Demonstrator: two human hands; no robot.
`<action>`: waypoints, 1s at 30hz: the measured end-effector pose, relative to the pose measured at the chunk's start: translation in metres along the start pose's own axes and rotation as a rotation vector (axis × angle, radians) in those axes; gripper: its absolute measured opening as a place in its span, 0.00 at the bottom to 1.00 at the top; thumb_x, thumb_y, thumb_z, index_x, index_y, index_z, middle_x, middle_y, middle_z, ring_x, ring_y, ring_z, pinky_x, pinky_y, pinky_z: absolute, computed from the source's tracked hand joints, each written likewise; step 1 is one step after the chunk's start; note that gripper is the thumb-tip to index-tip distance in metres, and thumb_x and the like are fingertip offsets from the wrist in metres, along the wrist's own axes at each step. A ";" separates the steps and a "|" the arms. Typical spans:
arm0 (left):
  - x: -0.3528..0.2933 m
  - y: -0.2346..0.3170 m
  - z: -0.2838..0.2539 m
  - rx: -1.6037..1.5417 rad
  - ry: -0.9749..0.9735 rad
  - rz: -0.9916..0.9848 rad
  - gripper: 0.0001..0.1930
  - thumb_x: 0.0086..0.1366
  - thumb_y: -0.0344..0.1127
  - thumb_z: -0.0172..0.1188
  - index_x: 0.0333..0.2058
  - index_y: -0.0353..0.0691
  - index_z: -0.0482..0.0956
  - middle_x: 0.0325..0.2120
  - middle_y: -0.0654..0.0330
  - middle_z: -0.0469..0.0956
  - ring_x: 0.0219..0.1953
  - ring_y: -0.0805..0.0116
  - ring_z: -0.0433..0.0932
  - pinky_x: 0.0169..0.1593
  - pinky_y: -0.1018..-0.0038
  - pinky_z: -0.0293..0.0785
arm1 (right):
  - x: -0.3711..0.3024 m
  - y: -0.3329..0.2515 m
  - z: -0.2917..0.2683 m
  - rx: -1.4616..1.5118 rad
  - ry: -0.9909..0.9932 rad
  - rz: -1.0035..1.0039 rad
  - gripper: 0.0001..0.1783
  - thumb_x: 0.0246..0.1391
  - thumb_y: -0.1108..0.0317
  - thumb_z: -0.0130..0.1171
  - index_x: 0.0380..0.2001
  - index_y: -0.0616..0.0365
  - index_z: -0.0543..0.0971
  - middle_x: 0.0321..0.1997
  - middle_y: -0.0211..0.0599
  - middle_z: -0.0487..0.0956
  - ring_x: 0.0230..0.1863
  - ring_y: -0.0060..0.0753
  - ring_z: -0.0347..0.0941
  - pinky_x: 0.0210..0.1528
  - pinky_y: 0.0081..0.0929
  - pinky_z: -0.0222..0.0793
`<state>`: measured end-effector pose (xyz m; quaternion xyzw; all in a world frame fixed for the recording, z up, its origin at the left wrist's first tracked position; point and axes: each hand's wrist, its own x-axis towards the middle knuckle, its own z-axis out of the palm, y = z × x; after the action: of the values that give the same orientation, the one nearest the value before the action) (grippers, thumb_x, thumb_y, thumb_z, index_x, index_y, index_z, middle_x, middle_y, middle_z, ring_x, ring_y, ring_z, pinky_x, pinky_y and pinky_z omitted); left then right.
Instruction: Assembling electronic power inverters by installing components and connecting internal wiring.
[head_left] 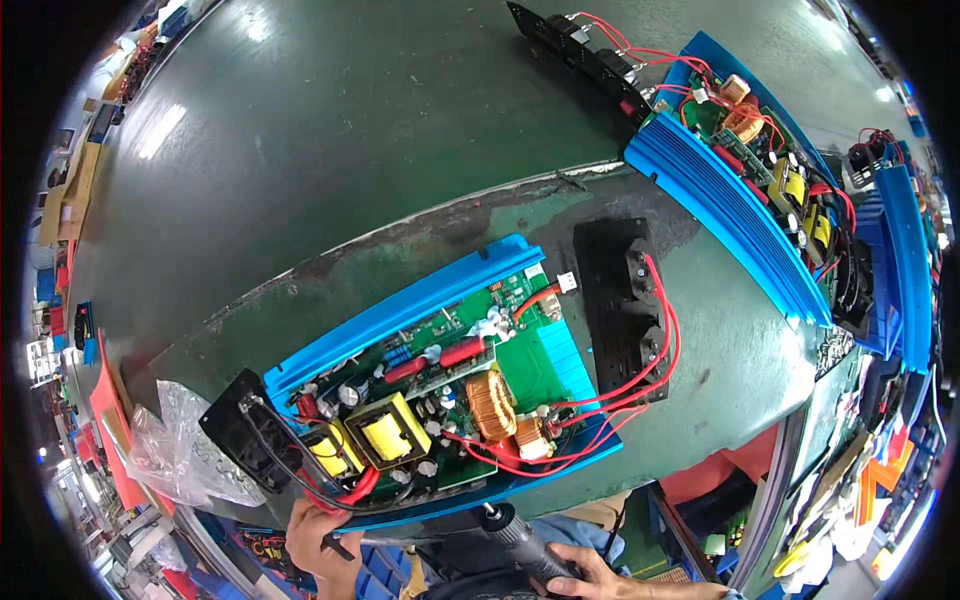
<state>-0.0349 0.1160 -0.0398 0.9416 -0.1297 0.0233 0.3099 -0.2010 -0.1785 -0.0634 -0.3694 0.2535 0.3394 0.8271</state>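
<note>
An open blue metal housing point(400, 312) lies in front of me with a green circuit board point(530, 362) inside. Copper coils point(491, 404) and yellow-wrapped transformers point(387, 434) sit on the board. My left hand point(325, 550) grips the housing's near left corner, beside thick red wires; a small dark piece shows at its fingers. In my right hand point(590, 576) is a black electric screwdriver point(525, 545), its tip at the housing's near long side. Whether the tip touches a screw is hidden. Red wires join the board to a black end panel point(612, 310) at the right.
A second opened blue housing point(735, 215) stands at the far right, with its own black panel point(570, 55) wired to it. Farther right is a blue bin point(880, 280). A clear plastic bag point(185, 450) lies at the left, near another black end panel point(250, 430).
</note>
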 end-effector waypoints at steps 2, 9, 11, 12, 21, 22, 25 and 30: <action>0.002 0.000 -0.002 0.008 -0.015 0.012 0.14 0.53 0.28 0.73 0.34 0.39 0.76 0.31 0.52 0.83 0.33 0.53 0.79 0.42 0.66 0.76 | -0.002 0.001 0.001 0.012 0.016 -0.011 0.26 0.57 0.55 0.68 0.51 0.61 0.75 0.37 0.28 0.77 0.37 0.19 0.70 0.39 0.21 0.67; 0.026 0.038 -0.026 0.173 0.008 0.219 0.17 0.53 0.40 0.76 0.35 0.41 0.79 0.29 0.58 0.80 0.31 0.54 0.78 0.37 0.63 0.75 | -0.001 0.013 -0.007 -0.099 -0.079 0.032 0.29 0.61 0.54 0.64 0.56 0.63 0.72 0.38 0.32 0.79 0.39 0.22 0.72 0.43 0.22 0.67; 0.041 0.058 -0.026 0.188 -0.070 0.289 0.16 0.51 0.39 0.77 0.36 0.44 0.82 0.29 0.64 0.79 0.29 0.61 0.77 0.32 0.68 0.74 | -0.002 0.003 -0.003 -0.065 -0.088 0.015 0.22 0.63 0.58 0.62 0.51 0.63 0.74 0.38 0.32 0.78 0.37 0.20 0.71 0.41 0.22 0.68; 0.055 0.070 -0.021 0.186 -0.128 0.313 0.15 0.51 0.37 0.77 0.37 0.46 0.84 0.30 0.67 0.78 0.27 0.66 0.76 0.30 0.71 0.74 | -0.002 0.009 -0.004 -0.045 -0.078 0.005 0.25 0.62 0.55 0.62 0.53 0.63 0.73 0.39 0.33 0.79 0.36 0.19 0.71 0.38 0.20 0.67; 0.072 0.083 0.007 0.271 -0.265 0.466 0.24 0.50 0.38 0.76 0.47 0.42 0.84 0.31 0.65 0.73 0.25 0.68 0.72 0.23 0.72 0.67 | 0.001 0.001 0.012 -0.181 0.038 0.034 0.46 0.56 0.32 0.55 0.55 0.70 0.71 0.32 0.38 0.80 0.32 0.24 0.72 0.36 0.21 0.64; 0.071 0.082 0.008 0.277 -0.274 0.482 0.24 0.49 0.37 0.76 0.47 0.41 0.84 0.32 0.65 0.73 0.26 0.68 0.73 0.23 0.72 0.67 | 0.001 0.001 0.014 -0.183 0.042 0.033 0.46 0.56 0.32 0.55 0.55 0.70 0.71 0.32 0.38 0.80 0.32 0.24 0.72 0.36 0.21 0.64; 0.070 0.080 0.012 0.287 -0.280 0.501 0.23 0.49 0.36 0.74 0.47 0.40 0.83 0.32 0.65 0.74 0.26 0.68 0.73 0.23 0.72 0.68 | 0.001 0.003 0.017 -0.178 0.067 0.034 0.52 0.56 0.25 0.47 0.56 0.72 0.71 0.32 0.39 0.80 0.31 0.24 0.72 0.35 0.21 0.63; 0.070 0.082 0.017 0.279 -0.258 0.493 0.21 0.51 0.34 0.71 0.46 0.39 0.83 0.33 0.65 0.74 0.27 0.68 0.75 0.24 0.73 0.69 | 0.001 0.011 0.018 -0.053 0.121 -0.013 0.57 0.59 0.20 0.34 0.59 0.72 0.70 0.29 0.39 0.80 0.28 0.23 0.72 0.33 0.20 0.63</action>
<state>0.0108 0.0264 0.0031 0.9105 -0.3878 -0.0045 0.1438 -0.2054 -0.1587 -0.0578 -0.4126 0.2916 0.3178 0.8023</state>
